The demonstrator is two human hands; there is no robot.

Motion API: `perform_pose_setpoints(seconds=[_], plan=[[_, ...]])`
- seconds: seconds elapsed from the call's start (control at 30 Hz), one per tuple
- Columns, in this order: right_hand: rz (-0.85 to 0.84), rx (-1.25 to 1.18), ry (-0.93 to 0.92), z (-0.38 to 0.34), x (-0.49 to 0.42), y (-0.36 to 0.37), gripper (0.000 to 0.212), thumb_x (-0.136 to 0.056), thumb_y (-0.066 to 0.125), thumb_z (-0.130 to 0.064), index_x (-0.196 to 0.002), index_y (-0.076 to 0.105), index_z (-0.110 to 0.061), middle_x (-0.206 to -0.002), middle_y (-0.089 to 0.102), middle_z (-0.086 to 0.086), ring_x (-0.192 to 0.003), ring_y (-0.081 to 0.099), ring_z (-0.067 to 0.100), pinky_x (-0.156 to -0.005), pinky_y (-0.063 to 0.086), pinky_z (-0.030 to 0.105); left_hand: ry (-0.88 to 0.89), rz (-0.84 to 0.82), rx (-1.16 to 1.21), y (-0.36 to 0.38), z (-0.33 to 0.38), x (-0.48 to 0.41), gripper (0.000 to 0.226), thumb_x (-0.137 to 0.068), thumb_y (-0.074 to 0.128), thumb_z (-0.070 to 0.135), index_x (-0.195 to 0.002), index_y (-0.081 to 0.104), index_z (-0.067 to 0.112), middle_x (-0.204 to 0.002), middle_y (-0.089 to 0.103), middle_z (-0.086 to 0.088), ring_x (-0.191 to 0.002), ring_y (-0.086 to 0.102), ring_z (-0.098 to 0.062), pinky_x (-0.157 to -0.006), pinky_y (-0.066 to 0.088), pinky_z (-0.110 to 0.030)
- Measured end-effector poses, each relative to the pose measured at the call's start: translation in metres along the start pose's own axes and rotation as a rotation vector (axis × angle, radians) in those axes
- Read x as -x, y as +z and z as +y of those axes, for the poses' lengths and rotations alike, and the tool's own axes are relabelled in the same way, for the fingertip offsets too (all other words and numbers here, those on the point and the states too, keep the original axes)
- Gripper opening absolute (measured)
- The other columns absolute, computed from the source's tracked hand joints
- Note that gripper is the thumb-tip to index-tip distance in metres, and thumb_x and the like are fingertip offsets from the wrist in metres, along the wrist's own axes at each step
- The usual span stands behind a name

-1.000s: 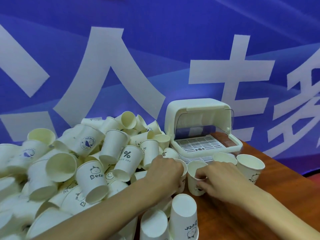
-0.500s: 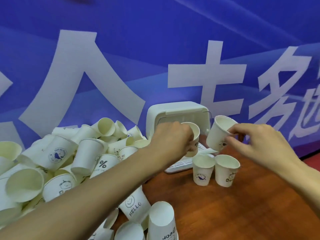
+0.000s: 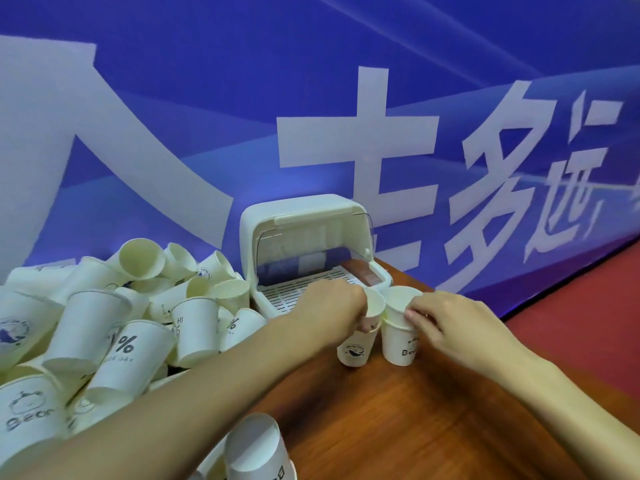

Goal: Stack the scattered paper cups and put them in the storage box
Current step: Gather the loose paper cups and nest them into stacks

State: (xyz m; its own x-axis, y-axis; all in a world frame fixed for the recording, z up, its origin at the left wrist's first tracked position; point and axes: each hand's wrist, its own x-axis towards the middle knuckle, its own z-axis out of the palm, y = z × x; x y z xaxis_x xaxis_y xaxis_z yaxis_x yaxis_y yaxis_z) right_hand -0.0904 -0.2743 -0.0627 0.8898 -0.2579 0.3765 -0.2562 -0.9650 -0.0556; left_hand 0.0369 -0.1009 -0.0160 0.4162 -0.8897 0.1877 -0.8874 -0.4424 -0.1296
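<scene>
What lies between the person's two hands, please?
In the head view, two paper cups: the left hand grips a tilted cup over the whale-print cup, the right hand pinches the rim of a second cup seated in the Bear cup.

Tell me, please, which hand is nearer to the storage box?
Left. The left hand is just in front of the storage box; the right hand is farther right, by the Bear cup.

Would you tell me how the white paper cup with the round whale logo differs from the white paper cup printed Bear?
The whale-logo cup bears a round emblem; the Bear cup bears lettering. The left hand holds a second cup tilted in the whale-logo cup; the right hand holds another cup nearly straight in the Bear cup. Both stand upright on the wooden table.
</scene>
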Motion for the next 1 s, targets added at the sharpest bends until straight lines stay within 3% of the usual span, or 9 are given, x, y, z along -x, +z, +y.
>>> perform_pose_setpoints(seconds=[0.1,0.23,0.37,0.43,0.53,0.63,0.77,0.87,1.0], plan=[[-0.096,-0.021,0.005,0.000,-0.003,0.016,0.028,-0.101,0.037,-0.048,-0.087,0.056,-0.033,-0.082,0.053,-0.011,-0.079,0.052,0.008,-0.069,0.049,0.032,-0.033,-0.167,0.016,0.008,0.004,-0.002,0.039,-0.099,0.049,0.044,-0.119,0.067,0.016,-0.114,0.066,-0.011,-0.105,0.062,-0.028,-0.085,0.049,-0.038],[-0.122,-0.048,0.025,0.002,-0.008,0.024,0.026,-0.100,0.039,-0.048,-0.090,0.059,-0.035,-0.085,0.050,-0.009,-0.075,0.052,0.009,-0.067,0.048,0.030,-0.111,-0.281,0.064,0.008,0.007,-0.004,0.043,-0.101,0.047,0.039,-0.130,0.059,0.010,-0.128,0.059,-0.016,-0.119,0.056,-0.031,-0.100,0.045,-0.043],[-0.109,-0.028,0.040,-0.008,-0.005,0.020,0.027,-0.102,0.034,-0.047,-0.082,0.050,-0.038,-0.082,0.046,-0.008,-0.069,0.047,0.005,-0.056,0.034,0.021,-0.056,-0.233,0.067,0.006,0.003,0.003,0.039,-0.101,0.049,0.040,-0.121,0.063,0.010,-0.121,0.063,-0.013,-0.111,0.060,-0.027,-0.093,0.048,-0.038],[-0.081,0.060,0.036,-0.014,-0.003,0.015,0.030,-0.101,0.027,-0.047,-0.085,0.050,-0.036,-0.081,0.050,-0.009,-0.072,0.047,0.004,-0.056,0.036,0.023,-0.016,-0.177,0.039,0.008,0.000,0.008,0.042,-0.098,0.051,0.046,-0.120,0.064,0.013,-0.116,0.066,-0.010,-0.107,0.061,-0.025,-0.090,0.050,-0.038],[0.114,0.155,0.062,-0.025,-0.007,0.001,0.033,-0.098,0.025,-0.055,-0.091,0.053,-0.039,-0.085,0.061,-0.015,-0.076,0.058,0.005,-0.056,0.044,0.024,0.021,0.016,0.024,0.007,-0.008,0.017,0.044,-0.093,0.054,0.053,-0.116,0.065,0.018,-0.110,0.069,-0.004,-0.100,0.063,-0.022,-0.081,0.051,-0.036],[0.293,-0.079,0.066,-0.050,-0.019,-0.019,0.028,-0.096,0.037,-0.058,-0.088,0.058,-0.042,-0.075,0.063,-0.019,-0.066,0.057,0.002,-0.049,0.034,0.019,-0.002,0.182,-0.022,-0.005,-0.028,0.031,0.040,-0.091,0.053,0.054,-0.112,0.067,0.023,-0.105,0.071,0.001,-0.091,0.065,-0.017,-0.073,0.054,-0.035],[0.186,-0.187,-0.128,-0.109,-0.041,-0.030,0.010,-0.095,0.053,-0.050,-0.098,0.061,-0.046,-0.078,0.056,-0.030,-0.072,0.056,-0.004,-0.058,0.043,0.017,-0.068,0.296,-0.105,-0.032,-0.066,0.065,0.025,-0.091,0.055,0.045,-0.101,0.066,0.024,-0.090,0.070,0.001,-0.074,0.060,-0.019,-0.053,0.033,-0.027],[0.125,-0.232,-0.233,-0.160,-0.057,-0.031,0.015,-0.094,0.053,-0.049,-0.103,0.064,-0.043,-0.092,0.066,-0.026,-0.081,0.060,-0.001,-0.066,0.051,0.026,-0.201,0.254,-0.166,-0.050,-0.103,0.103,0.025,-0.092,0.050,0.040,-0.098,0.067,0.022,-0.089,0.069,0.000,-0.081,0.064,-0.026,-0.062,0.043,-0.032],[0.049,-0.245,-0.363,-0.230,-0.079,-0.028,0.032,-0.092,0.051,-0.054,-0.118,0.062,-0.040,-0.112,0.066,-0.022,-0.098,0.063,0.004,-0.081,0.052,0.035,-0.351,0.264,-0.233,-0.070,-0.157,0.162,0.024,-0.093,0.047,0.035,-0.100,0.066,0.022,-0.093,0.066,0.001,-0.087,0.061,-0.025,-0.060,0.036,-0.031]])
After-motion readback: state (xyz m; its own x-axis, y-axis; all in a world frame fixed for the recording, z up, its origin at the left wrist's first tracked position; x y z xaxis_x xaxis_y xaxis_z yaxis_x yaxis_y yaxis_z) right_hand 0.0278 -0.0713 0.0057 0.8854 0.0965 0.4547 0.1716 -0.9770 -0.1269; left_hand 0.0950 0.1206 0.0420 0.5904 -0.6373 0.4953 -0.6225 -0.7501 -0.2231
